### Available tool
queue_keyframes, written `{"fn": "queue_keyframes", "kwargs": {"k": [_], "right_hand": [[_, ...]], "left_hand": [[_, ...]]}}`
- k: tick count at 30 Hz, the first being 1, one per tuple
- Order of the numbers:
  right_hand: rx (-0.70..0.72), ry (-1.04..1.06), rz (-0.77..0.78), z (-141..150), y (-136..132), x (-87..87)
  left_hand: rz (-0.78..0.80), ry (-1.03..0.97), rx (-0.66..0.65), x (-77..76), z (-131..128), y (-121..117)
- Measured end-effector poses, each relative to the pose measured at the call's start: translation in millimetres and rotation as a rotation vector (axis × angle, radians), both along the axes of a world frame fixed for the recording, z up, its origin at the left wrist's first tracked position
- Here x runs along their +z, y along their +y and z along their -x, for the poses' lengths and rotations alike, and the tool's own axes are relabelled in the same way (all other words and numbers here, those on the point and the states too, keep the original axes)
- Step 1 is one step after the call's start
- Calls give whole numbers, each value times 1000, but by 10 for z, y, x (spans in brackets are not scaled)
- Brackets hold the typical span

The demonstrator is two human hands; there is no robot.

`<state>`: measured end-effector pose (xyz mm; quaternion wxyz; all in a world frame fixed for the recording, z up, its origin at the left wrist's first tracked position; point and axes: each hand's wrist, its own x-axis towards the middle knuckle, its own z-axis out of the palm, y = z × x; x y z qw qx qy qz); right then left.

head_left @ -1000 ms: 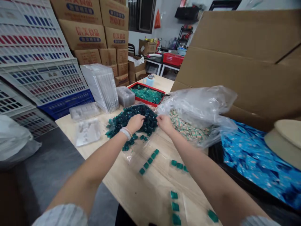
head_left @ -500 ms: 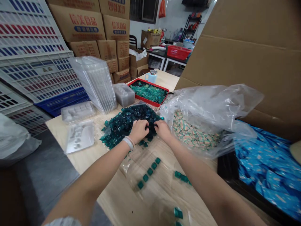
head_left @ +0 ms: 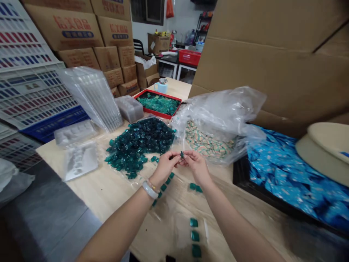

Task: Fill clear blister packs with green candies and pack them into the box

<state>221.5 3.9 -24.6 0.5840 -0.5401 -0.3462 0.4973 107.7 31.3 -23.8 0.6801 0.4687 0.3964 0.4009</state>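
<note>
My left hand (head_left: 167,166) and my right hand (head_left: 196,165) meet fingertip to fingertip above the table. Between them they pinch a small dark green piece (head_left: 182,154). Behind and to the left spreads a heap of glossy, see-through green squares (head_left: 147,136) on a plastic sheet. Under my left hand runs a slanting row of green squares (head_left: 163,187). A short row of green squares (head_left: 193,186) lies beside my right wrist, partly hidden by it. Nearer to me, a column of 3 green squares (head_left: 194,235) rests on clear plastic.
A clear bag of patterned pieces (head_left: 207,140) lies right of the heap. Beyond are a red-rimmed tray (head_left: 174,115) and a blue mug (head_left: 162,87). Clear plastic trays (head_left: 89,98) stand left. At right, a black tray (head_left: 241,171) holds blue packets beside a beige round container (head_left: 324,145).
Both hands have come back from the heap toward me and drawn together, now with a green piece between the fingertips. The view has turned right.
</note>
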Motion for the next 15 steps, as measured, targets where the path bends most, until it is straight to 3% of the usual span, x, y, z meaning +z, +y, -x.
{"fn": "queue_keyframes", "kwargs": {"k": [3, 9, 15], "right_hand": [[-81, -149, -36, -145, -335, -6], [-70, -456, -11, -447, -1048, 14], [-61, -979, 8, -688, -1590, 146]], "left_hand": [[-14, 18, -66, 10, -156, -237], [70, -26, -236, 122, -438, -706], [69, 9, -302, 98, -763, -1137]]}}
